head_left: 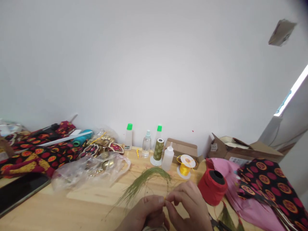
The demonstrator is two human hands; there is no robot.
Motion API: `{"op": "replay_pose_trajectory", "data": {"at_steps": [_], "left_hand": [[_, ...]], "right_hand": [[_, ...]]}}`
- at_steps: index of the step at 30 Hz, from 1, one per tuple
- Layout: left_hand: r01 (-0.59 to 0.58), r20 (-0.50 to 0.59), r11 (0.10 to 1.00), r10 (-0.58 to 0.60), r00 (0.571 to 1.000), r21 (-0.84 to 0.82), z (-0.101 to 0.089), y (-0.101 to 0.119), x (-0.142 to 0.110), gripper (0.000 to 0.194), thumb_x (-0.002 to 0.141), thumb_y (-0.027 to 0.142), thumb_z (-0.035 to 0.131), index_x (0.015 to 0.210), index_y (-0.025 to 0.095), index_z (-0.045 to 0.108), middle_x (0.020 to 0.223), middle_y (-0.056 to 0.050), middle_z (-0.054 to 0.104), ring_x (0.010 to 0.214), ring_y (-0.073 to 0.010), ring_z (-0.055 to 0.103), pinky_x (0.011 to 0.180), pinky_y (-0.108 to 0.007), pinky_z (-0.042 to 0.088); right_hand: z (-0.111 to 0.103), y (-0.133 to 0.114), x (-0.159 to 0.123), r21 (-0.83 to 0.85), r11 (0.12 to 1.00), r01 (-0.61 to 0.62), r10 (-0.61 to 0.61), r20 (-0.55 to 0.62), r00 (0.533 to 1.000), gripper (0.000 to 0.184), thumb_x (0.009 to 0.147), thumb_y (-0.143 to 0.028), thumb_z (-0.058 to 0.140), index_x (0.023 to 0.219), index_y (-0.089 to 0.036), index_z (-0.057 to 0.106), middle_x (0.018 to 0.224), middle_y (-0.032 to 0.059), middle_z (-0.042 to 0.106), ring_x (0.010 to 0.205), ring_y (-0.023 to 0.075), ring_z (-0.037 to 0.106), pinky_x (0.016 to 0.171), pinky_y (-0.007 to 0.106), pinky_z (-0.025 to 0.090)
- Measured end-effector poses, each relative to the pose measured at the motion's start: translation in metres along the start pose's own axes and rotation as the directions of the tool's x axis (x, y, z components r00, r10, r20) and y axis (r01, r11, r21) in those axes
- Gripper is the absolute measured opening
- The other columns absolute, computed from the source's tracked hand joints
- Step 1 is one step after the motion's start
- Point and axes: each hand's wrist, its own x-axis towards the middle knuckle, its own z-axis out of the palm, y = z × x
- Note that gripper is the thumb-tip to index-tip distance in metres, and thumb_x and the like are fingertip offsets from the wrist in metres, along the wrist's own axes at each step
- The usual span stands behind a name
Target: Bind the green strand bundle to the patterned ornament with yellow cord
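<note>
My left hand (151, 210) and my right hand (189, 205) meet at the front of the table, with thumbs and fingertips pinched together. Between the fingertips shows a tiny bit of yellow cord (164, 199). A bundle of olive-green thread (146, 178) arches up behind my hands, its loose ends fanning out to the left. Its lower right end drops toward my fingers, where the join is hidden. Close to my right hand stands a large red thread cone (213, 186). Dark-handled scissors (220, 224) and green tassels (227, 218) lie beside my right wrist.
Behind my hands stand a white squeeze bottle (167, 158), an olive thread spool (158, 150), a yellow cord spool (184, 168) and a clear bottle (146, 144). To the left are a plastic bag (96, 173) with brass pieces, a phone (21, 191) and patterned fabric (43, 157).
</note>
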Motion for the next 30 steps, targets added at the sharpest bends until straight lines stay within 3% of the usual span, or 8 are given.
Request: {"op": "replay_pose_trajectory", "data": {"at_steps": [4,11,17,20,24,30], "left_hand": [[0.004,0.028,0.998,-0.002,1.0,-0.069,0.001,0.001,0.0,0.033,0.058,0.036,0.061,0.037,0.017,0.044,0.031,0.008,0.028,0.032,-0.0056,0.027,0.052,-0.025,0.037],[-0.009,-0.07,0.998,0.004,0.998,-0.065,0.005,0.003,-0.001,0.037,0.056,0.036,0.063,0.034,0.018,0.038,0.028,0.009,0.025,0.031,-0.0056,0.025,0.047,-0.023,0.035],[-0.037,-0.15,0.998,0.045,0.988,0.055,0.002,0.002,0.001,0.031,0.05,0.038,0.067,0.039,0.015,0.05,0.028,0.01,0.028,0.031,-0.0039,0.022,0.045,-0.023,0.032],[-0.017,-0.165,0.994,0.034,0.986,0.106,0.0,0.002,0.002,0.03,0.049,0.04,0.067,0.044,0.013,0.056,0.029,0.009,0.032,0.032,-0.0035,0.02,0.039,-0.021,0.023],[-0.002,-0.179,0.983,0.035,0.983,0.182,0.0,0.002,0.001,0.033,0.048,0.043,0.067,0.043,0.011,0.058,0.03,0.007,0.035,0.032,-0.0027,0.018,0.038,-0.021,0.012],[0.019,-0.23,0.981,0.027,0.973,0.193,0.001,0.003,0.0,0.034,0.044,0.044,0.068,0.044,0.011,0.059,0.032,0.006,0.038,0.033,-0.003,0.021,0.039,-0.022,0.01]], "right_hand": [[-0.002,0.0,-0.002,-0.154,0.986,0.061,-0.068,-0.042,0.997,0.008,0.068,-0.015,0.054,0.061,-0.021,0.054,0.053,-0.0022,0.053,0.052,0.012,0.047,0.049,0.025,0.029],[-0.006,-0.004,0.0,-0.242,0.97,-0.008,0.0,-0.033,0.999,0.011,0.069,-0.016,0.051,0.059,-0.02,0.053,0.053,-0.0009,0.052,0.053,0.0132,0.043,0.051,0.027,0.024],[-0.011,-0.002,0.002,-0.366,0.916,0.163,-0.155,0.051,0.987,0.014,0.071,-0.015,0.051,0.058,-0.02,0.053,0.05,-0.0013,0.051,0.051,0.0124,0.042,0.048,0.027,0.023],[-0.013,-0.004,0.004,-0.404,0.889,0.214,-0.195,0.088,0.977,0.017,0.072,-0.015,0.05,0.056,-0.02,0.052,0.047,-0.0014,0.049,0.049,0.0126,0.039,0.047,0.028,0.02],[-0.014,-0.005,0.005,-0.416,0.876,0.244,-0.21,0.126,0.97,0.018,0.071,-0.014,0.049,0.055,-0.02,0.051,0.047,-0.0016,0.049,0.049,0.0129,0.037,0.048,0.028,0.019],[-0.015,-0.002,0.004,-0.386,0.888,0.25,-0.196,0.173,0.965,0.017,0.072,-0.014,0.048,0.056,-0.02,0.051,0.049,-0.0015,0.048,0.05,0.0129,0.037,0.048,0.028,0.02]]}}
